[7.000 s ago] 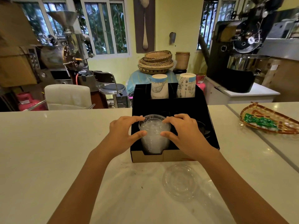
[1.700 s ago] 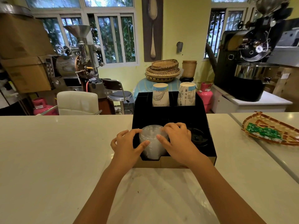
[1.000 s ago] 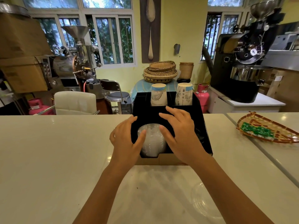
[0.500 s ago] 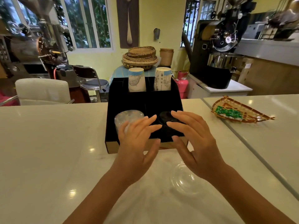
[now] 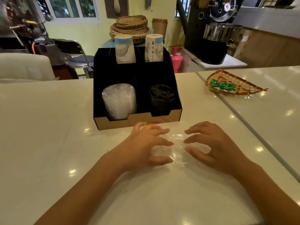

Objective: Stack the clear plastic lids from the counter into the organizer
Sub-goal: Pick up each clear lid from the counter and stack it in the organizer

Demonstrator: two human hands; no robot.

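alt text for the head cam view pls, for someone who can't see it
Both hands, the left hand and right hand, spread over a clear lid on a white counter. Behind it, a black organizer holds a clear lid stack, black lids and paper cups.

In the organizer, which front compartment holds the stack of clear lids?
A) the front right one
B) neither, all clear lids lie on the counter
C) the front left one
C: the stack of clear lids stands in the front left compartment of the organizer, while black lids fill the front right one.
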